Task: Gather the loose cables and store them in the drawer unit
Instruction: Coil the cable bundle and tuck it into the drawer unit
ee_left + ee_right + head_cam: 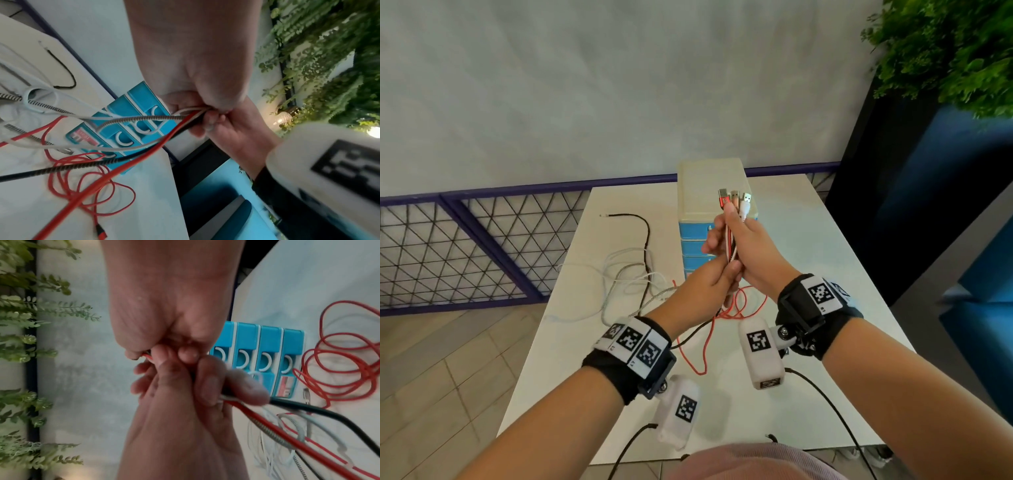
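Both hands hold one bundle of cables [732, 245] upright in the air in front of the drawer unit [709, 185], which has a cream top and blue drawers [257, 344]. My right hand [727, 233] grips the bundle near its top, with three USB plugs [734, 198] sticking out above it. Just below, my left hand [726, 275] grips the same bundle [185, 116]. The bundle's red, white, black and braided cables trail down to the table. Red loops [736, 305] lie under my hands, white loops [626, 270] to the left, and a black braided cable [645, 233] runs back.
The white table [825, 260] stands against a purple mesh railing [482, 246] at the left. A leafy plant [945, 51] and blue furniture [945, 205] fill the right side. The drawers all look closed in the right wrist view.
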{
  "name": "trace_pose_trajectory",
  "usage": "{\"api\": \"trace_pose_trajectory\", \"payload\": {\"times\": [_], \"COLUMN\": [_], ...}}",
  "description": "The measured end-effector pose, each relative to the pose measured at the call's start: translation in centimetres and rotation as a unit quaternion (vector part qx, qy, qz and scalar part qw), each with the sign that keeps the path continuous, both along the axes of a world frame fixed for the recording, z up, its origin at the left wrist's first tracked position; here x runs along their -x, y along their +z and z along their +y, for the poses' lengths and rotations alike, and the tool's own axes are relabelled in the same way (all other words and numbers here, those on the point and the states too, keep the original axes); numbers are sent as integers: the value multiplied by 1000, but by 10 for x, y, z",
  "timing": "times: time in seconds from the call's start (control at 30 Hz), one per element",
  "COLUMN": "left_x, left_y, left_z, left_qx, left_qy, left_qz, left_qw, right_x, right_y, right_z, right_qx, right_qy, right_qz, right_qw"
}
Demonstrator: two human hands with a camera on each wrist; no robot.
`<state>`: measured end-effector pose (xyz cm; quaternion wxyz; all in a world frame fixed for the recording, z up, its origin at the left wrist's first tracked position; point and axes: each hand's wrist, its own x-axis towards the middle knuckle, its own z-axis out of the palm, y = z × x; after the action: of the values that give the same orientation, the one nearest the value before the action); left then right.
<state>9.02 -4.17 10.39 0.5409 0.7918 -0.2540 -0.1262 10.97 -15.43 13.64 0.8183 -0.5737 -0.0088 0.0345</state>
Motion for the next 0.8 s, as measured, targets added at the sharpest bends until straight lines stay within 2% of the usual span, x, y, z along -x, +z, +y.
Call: {"api": "trace_pose_trajectory", "payload": {"times": [0.13,0.27,0.4,0.53,0.6,0.7,0.8], "left_x": [-5,-5,-7,-12,-18,-26,-31], "left_y": [1,-12,-18,-8,-4,-2,3], "left_z": [6,25,36,48,55,60,57], "left_qx": [21,-36,-3,12,-15,-97,-191], "left_qy": [-3,-60,-88,-75,-53,-35,-11], "left_qz": [48,77,165,208,199,145,115], "left_qw": [999,995,982,975,979,984,975], "right_x": [-1,-13,-20,-25,-26,-23,-18], "right_y": [2,10,13,13,11,8,10], "right_z": [5,-14,-29,-45,-53,-56,-52], "right_qx": [-81,-156,-164,-164,-156,-127,-38], "right_qy": [-53,-105,-128,-145,-127,-56,17], "right_qz": [11,23,35,48,69,110,142], "right_qw": [995,982,978,975,977,984,989]}}
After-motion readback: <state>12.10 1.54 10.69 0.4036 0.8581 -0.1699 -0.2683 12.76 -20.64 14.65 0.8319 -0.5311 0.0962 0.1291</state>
